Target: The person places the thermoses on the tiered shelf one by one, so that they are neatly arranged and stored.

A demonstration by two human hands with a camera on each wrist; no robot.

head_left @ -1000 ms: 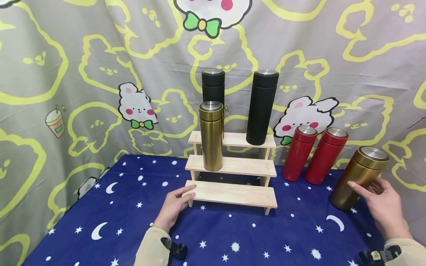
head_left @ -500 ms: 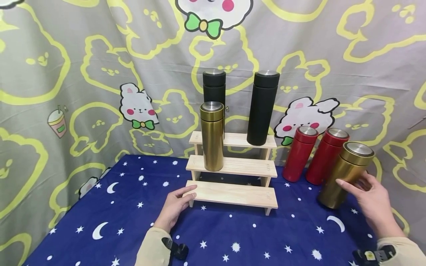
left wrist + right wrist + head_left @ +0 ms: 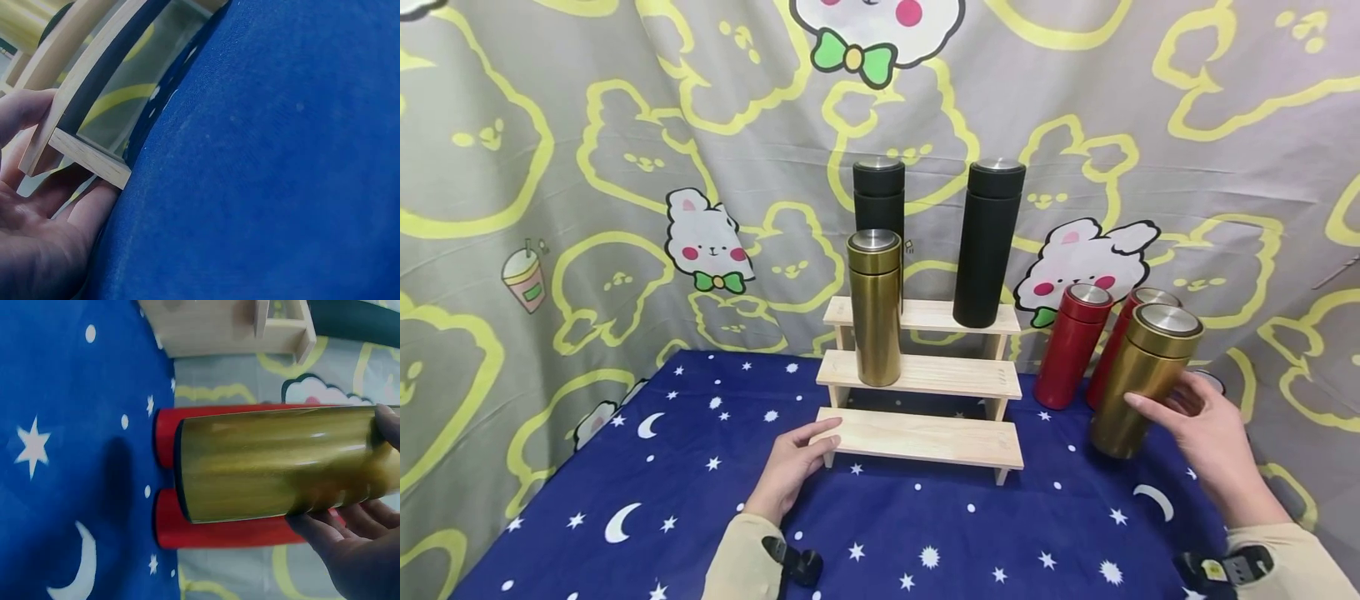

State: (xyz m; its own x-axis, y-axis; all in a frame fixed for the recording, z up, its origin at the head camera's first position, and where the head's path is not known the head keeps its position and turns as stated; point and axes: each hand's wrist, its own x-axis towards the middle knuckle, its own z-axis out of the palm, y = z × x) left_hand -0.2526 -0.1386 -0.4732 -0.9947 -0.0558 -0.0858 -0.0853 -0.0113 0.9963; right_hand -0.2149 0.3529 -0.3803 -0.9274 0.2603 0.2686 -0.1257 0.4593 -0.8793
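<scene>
My right hand (image 3: 1213, 442) grips a gold bottle (image 3: 1138, 383) round its body, tilted slightly, in front of the red bottles. In the right wrist view the gold bottle (image 3: 275, 465) is clear of the cloth, with fingers and thumb round it. At the left end of the lowest step of the wooden stand (image 3: 925, 437), my left hand (image 3: 793, 471) holds the edge. The left wrist view shows thumb and fingers of the left hand (image 3: 50, 231) round the board's end (image 3: 90, 156). Another gold bottle (image 3: 875, 317) stands at the left of the middle step.
Two black bottles (image 3: 988, 250) stand on the top step. Right of the stand are two red bottles (image 3: 1072, 350), one partly hidden by the held gold bottle. Blue cloth (image 3: 700, 500) with stars and moons covers the table; a patterned curtain (image 3: 805, 142) hangs behind.
The right hand has moved left with the gold bottle, from right of the red bottles to in front of the right-hand one. The left hand and stand have kept their place.
</scene>
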